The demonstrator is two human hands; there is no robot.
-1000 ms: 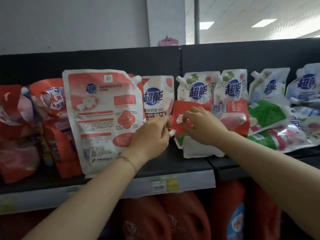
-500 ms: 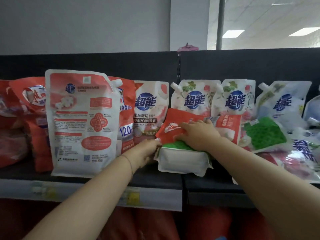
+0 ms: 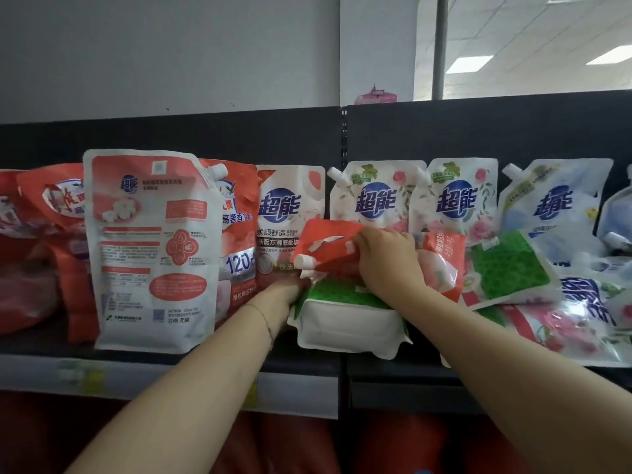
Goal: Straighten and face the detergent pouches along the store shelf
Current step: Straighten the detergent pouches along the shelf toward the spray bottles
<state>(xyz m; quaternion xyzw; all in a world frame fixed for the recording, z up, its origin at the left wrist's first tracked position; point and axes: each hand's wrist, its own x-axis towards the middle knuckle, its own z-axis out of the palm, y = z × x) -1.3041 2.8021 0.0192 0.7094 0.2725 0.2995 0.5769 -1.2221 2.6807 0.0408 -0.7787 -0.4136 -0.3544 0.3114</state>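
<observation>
Beneath right hand [image 3: 386,258]: pouch [image 3: 328,244], top gripped.

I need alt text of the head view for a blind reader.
At a store shelf, the right hand grips a red spouted pouch top above a green and white pouch body lying flat; the left hand reaches beside it. Upright pouches stand behind.

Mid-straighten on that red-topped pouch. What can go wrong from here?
1. The red-topped pouch lies tipped forward, its white base by the shelf edge; if the right hand loses grip, it may slide off.
2. The slumped pouches lie piled right beside it; lifting it could shift them forward.
</observation>
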